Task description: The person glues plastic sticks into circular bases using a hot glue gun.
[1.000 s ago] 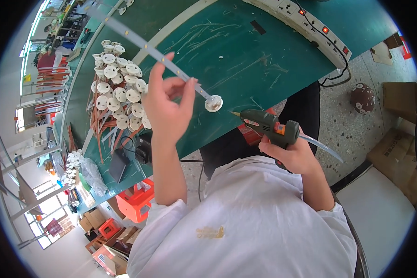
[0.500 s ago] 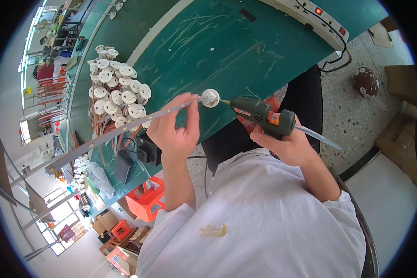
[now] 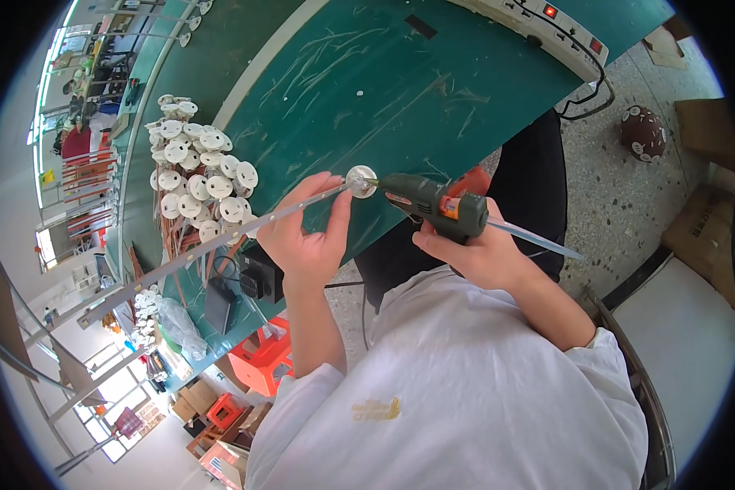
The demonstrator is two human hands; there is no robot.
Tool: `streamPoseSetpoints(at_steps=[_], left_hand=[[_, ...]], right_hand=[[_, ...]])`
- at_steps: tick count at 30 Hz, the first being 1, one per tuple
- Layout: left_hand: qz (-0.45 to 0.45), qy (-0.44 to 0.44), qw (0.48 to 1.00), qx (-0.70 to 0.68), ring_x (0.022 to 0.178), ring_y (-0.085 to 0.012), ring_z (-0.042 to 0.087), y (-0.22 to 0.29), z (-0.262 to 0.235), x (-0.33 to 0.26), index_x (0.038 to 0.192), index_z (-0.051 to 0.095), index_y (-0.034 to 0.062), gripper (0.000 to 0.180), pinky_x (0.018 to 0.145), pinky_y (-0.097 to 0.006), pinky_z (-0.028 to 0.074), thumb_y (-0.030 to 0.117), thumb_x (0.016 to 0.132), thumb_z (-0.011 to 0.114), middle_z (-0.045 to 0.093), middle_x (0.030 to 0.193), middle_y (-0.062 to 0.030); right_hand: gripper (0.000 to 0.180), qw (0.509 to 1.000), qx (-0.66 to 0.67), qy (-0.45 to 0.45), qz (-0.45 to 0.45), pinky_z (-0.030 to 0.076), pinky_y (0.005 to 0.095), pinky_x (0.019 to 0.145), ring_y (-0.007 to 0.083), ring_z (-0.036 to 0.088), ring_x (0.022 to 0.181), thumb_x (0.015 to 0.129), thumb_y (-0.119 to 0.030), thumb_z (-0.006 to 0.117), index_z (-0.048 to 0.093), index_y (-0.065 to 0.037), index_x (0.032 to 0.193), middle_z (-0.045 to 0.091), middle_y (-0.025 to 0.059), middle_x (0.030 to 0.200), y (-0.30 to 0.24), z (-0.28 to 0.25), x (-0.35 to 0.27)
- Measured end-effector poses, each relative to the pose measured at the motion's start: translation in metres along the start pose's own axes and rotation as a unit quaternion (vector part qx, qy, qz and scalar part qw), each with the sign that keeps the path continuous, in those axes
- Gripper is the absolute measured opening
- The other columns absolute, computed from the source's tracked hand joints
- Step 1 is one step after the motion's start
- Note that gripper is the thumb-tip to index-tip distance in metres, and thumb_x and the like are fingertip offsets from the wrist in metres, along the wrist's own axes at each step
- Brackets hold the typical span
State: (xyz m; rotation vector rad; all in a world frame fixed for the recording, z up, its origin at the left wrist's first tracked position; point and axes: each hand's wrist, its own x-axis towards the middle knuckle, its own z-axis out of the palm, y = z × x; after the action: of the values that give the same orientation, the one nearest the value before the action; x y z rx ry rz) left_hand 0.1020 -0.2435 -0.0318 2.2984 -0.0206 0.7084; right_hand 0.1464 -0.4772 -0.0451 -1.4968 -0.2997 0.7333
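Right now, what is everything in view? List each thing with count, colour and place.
Workbench: one, green top, upper middle.
Round caps on wires: a heap, too many to count, white with reddish wires, on the bench at left.
Power strip: one, white with red switches, top right bench edge.
Long thin strip: one, pale metal, slanting down left.
Round cap: one, white, at the strip's upper end, touching the gun's nozzle.
Glue gun: one, dark green with an orange patch, centre.
Stools: orange, under the bench.
Cardboard boxes: brown, on the floor at right.
Left hand: holds the strip.
Right hand: grips the glue gun.
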Motion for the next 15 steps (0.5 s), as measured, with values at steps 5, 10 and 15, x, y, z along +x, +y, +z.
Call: streamPoseSetpoints(at_steps=[5,10,15], left_hand=[[-0.025,-0.008,0.999,0.026,0.072,-0.0213,0.071,0.004,0.001,0.004,0.090,0.073,0.0040,0.018,0.066,-0.028,0.054,-0.003,0.076,0.082,0.075,0.085,-0.0076],[0.009,-0.023,0.994,0.110,0.066,-0.0190,0.060,0.018,0.002,0.009,0.089,0.073,0.0053,0.018,0.056,-0.028,0.046,-0.004,0.076,0.082,0.073,0.082,-0.0029],[0.013,-0.030,0.992,0.124,0.065,-0.0129,0.053,0.016,0.002,0.010,0.090,0.074,0.0052,0.013,0.054,-0.026,0.037,0.000,0.080,0.082,0.068,0.079,-0.0045]], right_hand=[[0.022,1.000,-0.006,-0.017,0.004,0.047,0.0343,0.056,0.0189,0.056,0.054,0.086,-0.016,0.074,0.062,0.000,0.078,0.060,0.0086,0.061,-0.003,-0.001,0.001],[0.017,0.999,-0.024,-0.027,0.026,0.044,0.0298,0.055,0.0137,0.055,0.057,0.085,-0.009,0.076,0.064,-0.002,0.077,0.060,0.0045,0.065,-0.003,-0.002,0.002],[0.018,0.999,-0.019,-0.024,0.027,0.044,0.0307,0.054,0.0158,0.054,0.055,0.084,-0.008,0.076,0.061,-0.001,0.076,0.059,0.0054,0.064,-0.006,-0.001,0.002]])
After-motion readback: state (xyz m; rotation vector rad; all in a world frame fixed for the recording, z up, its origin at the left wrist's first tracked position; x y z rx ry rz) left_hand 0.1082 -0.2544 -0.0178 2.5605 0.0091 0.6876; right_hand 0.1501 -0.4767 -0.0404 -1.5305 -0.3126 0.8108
